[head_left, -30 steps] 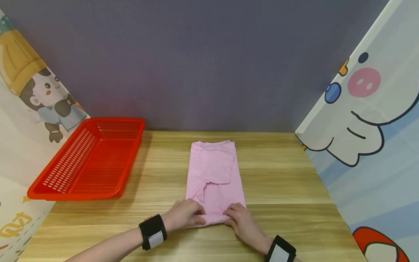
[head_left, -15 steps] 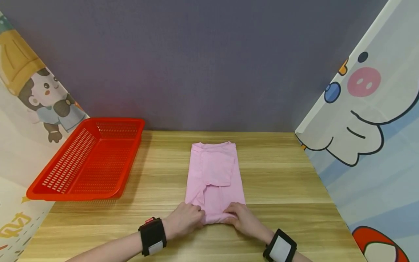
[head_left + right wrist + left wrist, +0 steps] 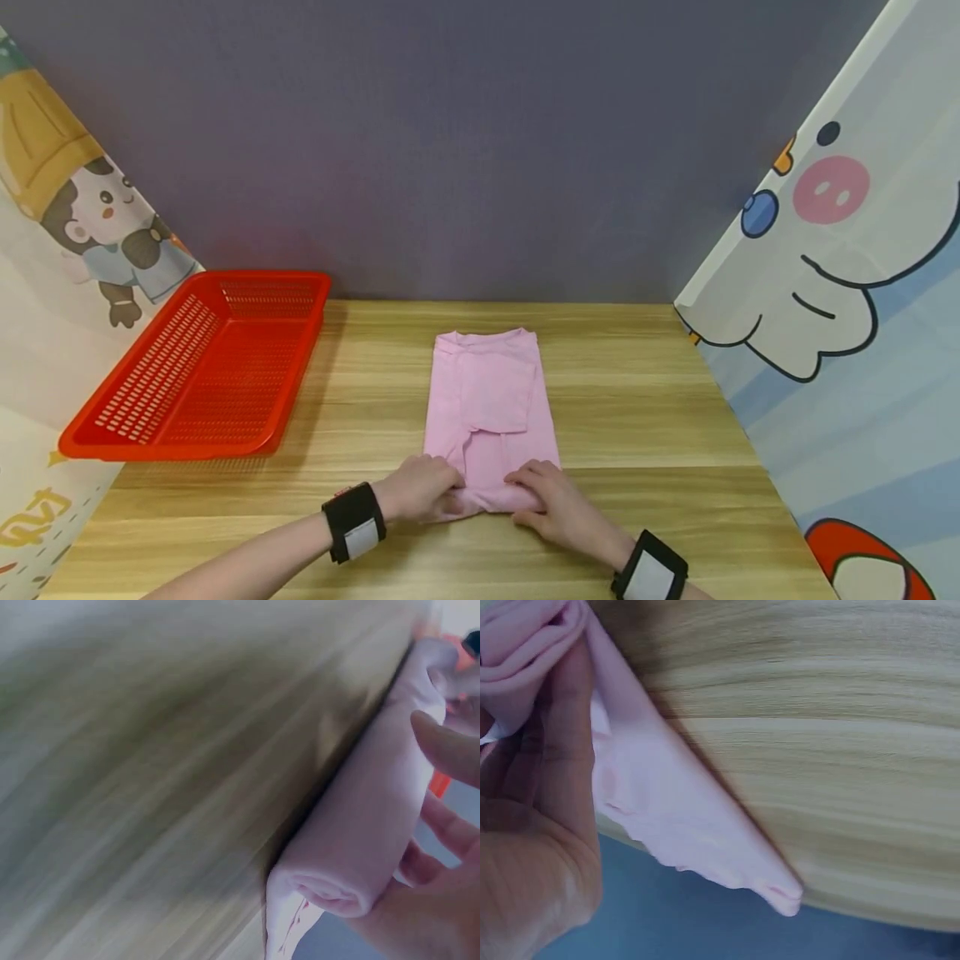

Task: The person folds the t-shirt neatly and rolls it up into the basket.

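Observation:
A pink shirt [image 3: 495, 392], folded into a long narrow shape, lies on the wooden table with its neckline at the far end. Its near end is turned into a roll [image 3: 360, 802], whose spiral end shows in the right wrist view. My left hand [image 3: 422, 490] pinches the roll's left end; in the left wrist view its finger [image 3: 568, 742] lies against the folded layers. At the roll's right part, my right hand [image 3: 558, 508] has its thumb [image 3: 442, 746] on the near side and its fingers on the far side.
A red perforated plastic basket [image 3: 300, 392] stands at the table's left side. A grey panel [image 3: 480, 150] rises behind the table [image 3: 637, 400]. Printed cartoon sheets [image 3: 840, 275] border it on the left and right.
The shirt's near end has been worked by both hands, and its far end has slid slightly towards me. My left fingers have shifted a little on the roll's left end.

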Tool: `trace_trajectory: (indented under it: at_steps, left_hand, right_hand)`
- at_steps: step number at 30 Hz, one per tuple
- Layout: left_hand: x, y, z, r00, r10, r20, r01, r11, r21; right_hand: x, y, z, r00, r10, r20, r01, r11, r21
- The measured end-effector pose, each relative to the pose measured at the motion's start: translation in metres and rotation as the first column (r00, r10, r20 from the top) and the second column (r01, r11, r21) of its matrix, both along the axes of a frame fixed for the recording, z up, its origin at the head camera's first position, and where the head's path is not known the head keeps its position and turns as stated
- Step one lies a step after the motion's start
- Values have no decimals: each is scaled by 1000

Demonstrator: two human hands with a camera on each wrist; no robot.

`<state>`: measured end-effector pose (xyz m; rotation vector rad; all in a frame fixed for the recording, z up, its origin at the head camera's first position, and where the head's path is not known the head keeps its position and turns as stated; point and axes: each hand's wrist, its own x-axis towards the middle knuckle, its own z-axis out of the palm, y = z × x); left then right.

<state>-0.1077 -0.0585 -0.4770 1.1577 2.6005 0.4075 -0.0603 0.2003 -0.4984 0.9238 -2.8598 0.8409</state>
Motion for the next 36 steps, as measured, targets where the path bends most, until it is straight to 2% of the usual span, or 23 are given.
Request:
trace_trajectory:
  at_steps: [2, 5, 9, 12, 15, 17, 19, 21, 22, 23, 24, 26, 29, 31, 34, 35, 36]
  left_hand:
    - [-4, -2, 2, 997, 12, 74, -12, 1000, 3]
    - [-9, -5, 2, 988, 22, 155, -23, 1000, 6]
    - [-14, -6, -1, 975, 25, 222, -25, 1000, -3]
    - [-15, -6, -2, 969, 6, 248, -7, 1000, 3]
    - [-15, -7, -4, 969, -31, 247, 26, 999, 20]
    - [-14, -9, -5, 976, -55, 210, 48, 998, 36]
    - [-12, -11, -6, 989, -74, 125, 67, 996, 58]
    - [-10, -13, -6, 994, -105, -34, 107, 992, 59]
    - [-8, -14, -6, 985, -119, -121, 125, 991, 48]
    - [-7, -15, -5, 968, -136, -210, 145, 989, 32]
    - [-6, -15, -4, 944, -154, -292, 163, 987, 4]
    - [-3, -15, -3, 884, -204, -421, 196, 979, -61]
    - [2, -14, -1, 817, -263, -513, 220, 965, -145]
    - [7, -13, -1, 773, -283, -567, 215, 959, -186]
    - [13, -11, -2, 703, -300, -645, 192, 953, -234]
    - [14, -11, -2, 689, -301, -659, 186, 953, -241]
    - [14, -10, -3, 689, -298, -660, 183, 953, -240]
  right_hand:
    - [3, -1, -1, 994, -3, -106, 8, 999, 42]
    - [3, -2, -4, 975, 0, -224, 19, 997, 81]
    - [2, -3, -9, 939, 22, -343, 20, 993, 119]
    - [1, -4, -13, 926, 19, -377, 25, 993, 113]
    - [-1, -4, -15, 947, -4, -321, 27, 997, 67]
    - [-3, -4, -16, 965, -18, -262, 25, 999, 25]
    - [-6, -3, -15, 981, -20, -193, 16, 1000, -21]
    - [-10, -2, -13, 992, -17, -122, 10, 999, -54]
    - [-13, -2, -11, 996, -13, -84, 7, 998, -68]
    - [-15, -1, -10, 999, -7, -44, 4, 997, -79]
    - [-18, 0, -8, 1000, -4, 0, 4, 996, -85]
    - [-23, 1, -6, 996, 1, 85, 6, 996, -87]
    - [-31, 2, -2, 980, 24, 198, -5, 996, -94]
    - [-36, 3, 0, 964, 35, 263, -8, 995, -104]
    - [-41, 4, 2, 947, 60, 316, -22, 992, -121]
    - [-43, 5, 2, 943, 63, 328, -24, 992, -123]
    - [-44, 5, 2, 941, 70, 332, -30, 992, -125]
